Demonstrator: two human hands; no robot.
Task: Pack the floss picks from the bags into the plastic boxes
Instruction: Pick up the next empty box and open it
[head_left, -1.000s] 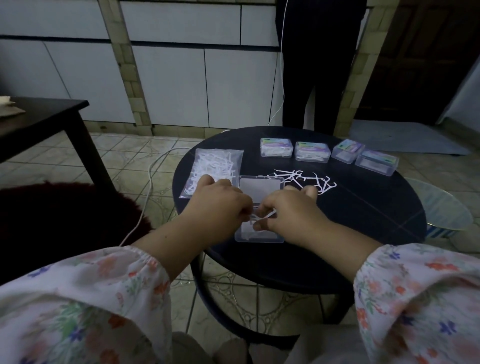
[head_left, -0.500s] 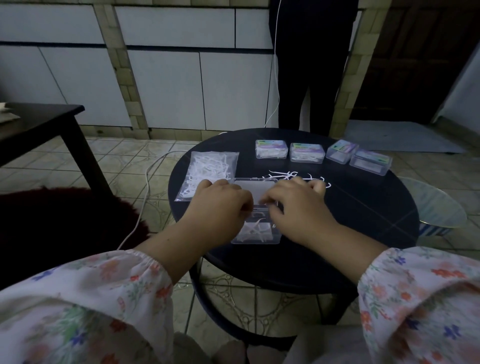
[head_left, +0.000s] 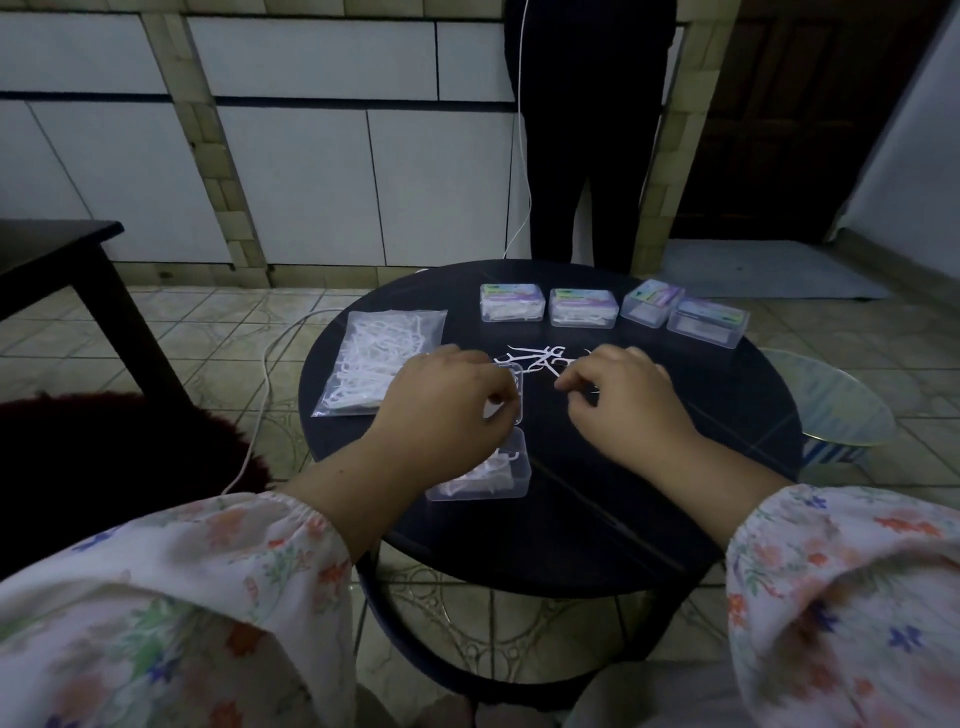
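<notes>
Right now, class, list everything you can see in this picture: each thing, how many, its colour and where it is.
Round black table: one, centre.
Closed clear plastic boxes: four, purple-green labels, table's far edge.
Open clear plastic box: one, holding white picks, near front, under left wrist.
Clear bag of white floss picks: one, table's left.
Loose white floss picks: a small pile, centre.
White cable: one, floor, left.
Dark side table: one, far left.
Standing person in dark clothes: one, behind table.
Left hand: touching open box lid.
Right hand: at loose picks.

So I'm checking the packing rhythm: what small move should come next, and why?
Probably the right hand pinches a few loose white floss picks off the round dark table and carries them to the open clear plastic box, which looks only partly filled.
</notes>
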